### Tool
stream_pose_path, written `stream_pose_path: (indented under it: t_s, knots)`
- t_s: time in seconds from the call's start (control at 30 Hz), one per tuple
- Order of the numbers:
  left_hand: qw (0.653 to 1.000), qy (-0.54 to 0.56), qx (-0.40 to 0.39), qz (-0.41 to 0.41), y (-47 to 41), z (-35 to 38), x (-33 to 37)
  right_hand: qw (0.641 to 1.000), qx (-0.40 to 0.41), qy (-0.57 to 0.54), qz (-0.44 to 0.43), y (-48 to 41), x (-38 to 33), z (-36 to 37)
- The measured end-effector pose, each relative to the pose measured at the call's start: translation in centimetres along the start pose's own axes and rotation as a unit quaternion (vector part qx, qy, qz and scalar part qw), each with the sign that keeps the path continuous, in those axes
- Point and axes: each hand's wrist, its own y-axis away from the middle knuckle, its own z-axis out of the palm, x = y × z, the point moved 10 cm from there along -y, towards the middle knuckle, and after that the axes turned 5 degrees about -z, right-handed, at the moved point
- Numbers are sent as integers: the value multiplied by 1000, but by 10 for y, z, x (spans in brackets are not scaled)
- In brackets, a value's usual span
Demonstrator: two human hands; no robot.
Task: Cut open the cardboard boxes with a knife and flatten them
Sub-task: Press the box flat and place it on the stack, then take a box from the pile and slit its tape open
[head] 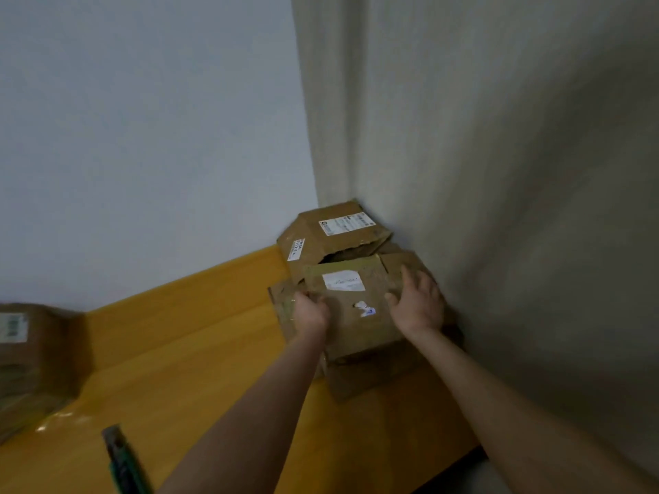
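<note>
Head view — cardboard box [353, 315] between hands [311, 313] [419, 305]

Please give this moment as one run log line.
left hand: grips top box | right hand: flat on it | knife: on table, unheld | rear box: not flattened

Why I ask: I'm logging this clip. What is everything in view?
top box: one, brown, white labels, atop the corner pile
back box: one, brown, labelled, behind it
cardboard: brown, under the top box, count unclear
left box: one, brown, blurred, left edge
knife: one, green and black, on the table
table: one, yellow
wall: pale grey
curtain: beige, right
left hand: grips top box's left edge
right hand: fingers spread on its right side
</note>
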Motion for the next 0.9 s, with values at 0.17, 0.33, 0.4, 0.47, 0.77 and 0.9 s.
stream_pose_path:
  t_s: [0.17, 0.33, 0.4, 0.47, 0.77, 0.9]
  knots:
    - [981, -192, -15, 35, 1, 25, 6, 992, -113, 34, -33, -11, 1, 43]
    - [952, -299, -3, 62, 5, 19, -2, 990, -128, 40, -52, -8, -2, 54]
    - [945, -316, 21, 77, 12, 8, -2, 990, -106, 49, -75, -5, -11, 46]
    - [930, -347, 58, 108, 24, -9, 2, 989, -83, 59, -112, -1, -26, 37]
    - [843, -502, 167, 99, 80, -112, -29, 955, -113, 47, -270, 63, -134, 54]
    - [838, -506, 195, 51, 99, -161, -62, 938, -136, 32, -317, 108, -179, 71]
